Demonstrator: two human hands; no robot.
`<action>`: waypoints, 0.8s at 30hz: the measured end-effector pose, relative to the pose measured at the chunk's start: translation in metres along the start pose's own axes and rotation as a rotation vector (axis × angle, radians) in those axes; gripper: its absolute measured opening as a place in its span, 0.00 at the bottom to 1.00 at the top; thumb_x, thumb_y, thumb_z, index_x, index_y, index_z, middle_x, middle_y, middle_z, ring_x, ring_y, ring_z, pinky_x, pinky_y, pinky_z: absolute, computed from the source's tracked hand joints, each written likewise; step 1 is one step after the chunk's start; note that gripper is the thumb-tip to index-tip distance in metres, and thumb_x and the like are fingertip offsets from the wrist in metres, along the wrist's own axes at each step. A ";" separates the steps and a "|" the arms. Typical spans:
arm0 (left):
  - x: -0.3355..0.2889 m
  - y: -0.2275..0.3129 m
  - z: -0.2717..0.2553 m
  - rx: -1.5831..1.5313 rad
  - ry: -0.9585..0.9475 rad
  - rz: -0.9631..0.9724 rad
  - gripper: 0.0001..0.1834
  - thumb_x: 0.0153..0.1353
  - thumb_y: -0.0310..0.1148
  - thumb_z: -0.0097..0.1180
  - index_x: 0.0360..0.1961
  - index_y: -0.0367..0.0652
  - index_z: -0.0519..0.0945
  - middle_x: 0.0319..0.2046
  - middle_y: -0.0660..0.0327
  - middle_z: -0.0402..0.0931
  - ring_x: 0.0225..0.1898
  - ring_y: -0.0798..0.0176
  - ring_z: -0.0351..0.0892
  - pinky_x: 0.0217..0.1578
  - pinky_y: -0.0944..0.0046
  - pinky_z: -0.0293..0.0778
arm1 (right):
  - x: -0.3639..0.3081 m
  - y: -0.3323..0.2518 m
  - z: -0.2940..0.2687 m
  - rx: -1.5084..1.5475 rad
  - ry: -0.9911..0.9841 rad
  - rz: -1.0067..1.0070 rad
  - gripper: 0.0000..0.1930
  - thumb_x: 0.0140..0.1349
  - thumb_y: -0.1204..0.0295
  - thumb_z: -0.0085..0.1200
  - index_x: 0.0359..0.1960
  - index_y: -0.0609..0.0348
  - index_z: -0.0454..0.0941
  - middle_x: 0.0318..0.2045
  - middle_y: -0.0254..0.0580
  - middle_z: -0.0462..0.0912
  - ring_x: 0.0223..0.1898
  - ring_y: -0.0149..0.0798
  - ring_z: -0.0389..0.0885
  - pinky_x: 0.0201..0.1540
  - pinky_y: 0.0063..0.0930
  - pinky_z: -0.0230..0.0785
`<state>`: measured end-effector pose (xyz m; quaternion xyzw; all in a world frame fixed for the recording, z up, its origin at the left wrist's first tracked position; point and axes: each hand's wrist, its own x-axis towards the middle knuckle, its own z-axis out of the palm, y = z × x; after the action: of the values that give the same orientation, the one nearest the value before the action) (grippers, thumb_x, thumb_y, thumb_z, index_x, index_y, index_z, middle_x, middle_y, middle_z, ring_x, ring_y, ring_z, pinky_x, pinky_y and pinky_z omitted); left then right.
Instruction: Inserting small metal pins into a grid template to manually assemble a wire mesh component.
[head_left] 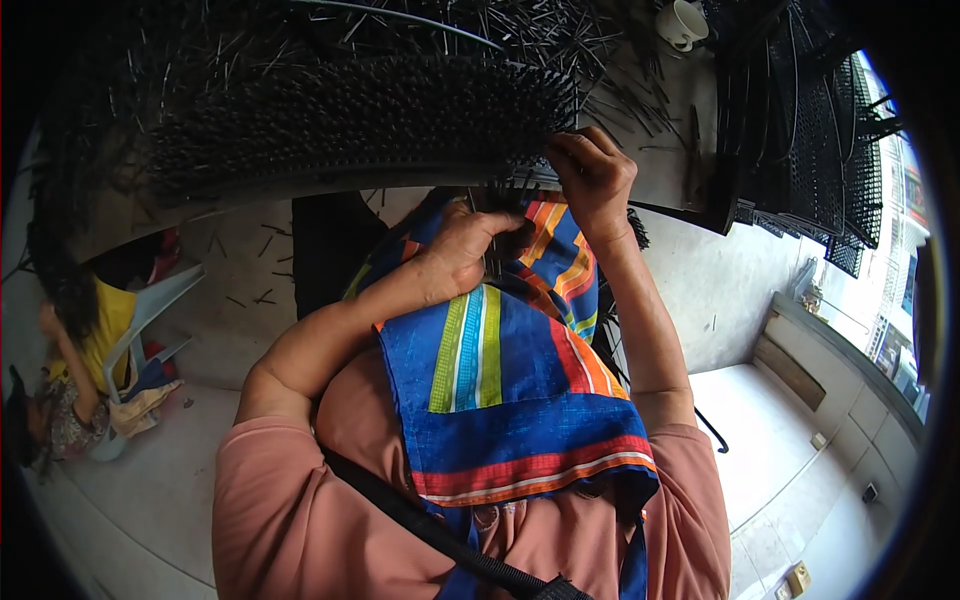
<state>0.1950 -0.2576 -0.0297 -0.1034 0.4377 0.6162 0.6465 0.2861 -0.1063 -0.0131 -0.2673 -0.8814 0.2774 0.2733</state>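
A long black rack or mat point(360, 115) bristling with upright thin spikes lies along the near edge of the table. My right hand point(598, 180) is at its right end, thumb and fingers pinched together; whatever is between the fingertips is too small and dark to make out. Lower and to the left, my left hand point(465, 248) is closed just below the table edge, over my lap. Its thumb points right, across a bunch of thin black sticks point(512, 192) that rises from the grip. Part of the bunch is hidden in shadow.
Loose black sticks point(640, 95) lie scattered across the table behind the rack. A white cup point(682, 24) stands at the far right. Black mesh panels point(825, 130) are stacked at the right. A person in yellow point(112, 325) sits at the left beside a light-coloured chair point(150, 310).
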 end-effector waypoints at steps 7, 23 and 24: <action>-0.002 -0.001 -0.001 -0.008 -0.048 -0.001 0.06 0.54 0.20 0.56 0.34 0.34 0.80 0.27 0.54 0.81 0.25 0.61 0.82 0.25 0.65 0.78 | -0.007 0.006 0.003 0.045 -0.008 -0.068 0.08 0.46 0.82 0.63 0.30 0.62 0.82 0.27 0.41 0.79 0.26 0.37 0.80 0.29 0.25 0.71; -0.005 -0.002 -0.008 -0.041 -0.068 -0.071 0.08 0.54 0.19 0.55 0.36 0.35 0.80 0.30 0.55 0.81 0.29 0.60 0.82 0.28 0.62 0.79 | -0.005 0.006 0.003 -0.184 -0.009 -0.153 0.06 0.47 0.81 0.61 0.28 0.62 0.80 0.28 0.39 0.79 0.26 0.33 0.79 0.28 0.24 0.70; -0.005 -0.003 -0.008 -0.034 -0.064 -0.046 0.08 0.53 0.19 0.54 0.35 0.32 0.80 0.30 0.53 0.81 0.27 0.59 0.82 0.28 0.64 0.80 | -0.005 0.004 0.002 -0.210 0.000 -0.158 0.05 0.48 0.82 0.61 0.28 0.62 0.80 0.28 0.39 0.79 0.24 0.33 0.79 0.27 0.23 0.69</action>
<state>0.1949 -0.2675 -0.0327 -0.1044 0.4038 0.6115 0.6723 0.2900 -0.1076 -0.0186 -0.2244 -0.9239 0.1611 0.2647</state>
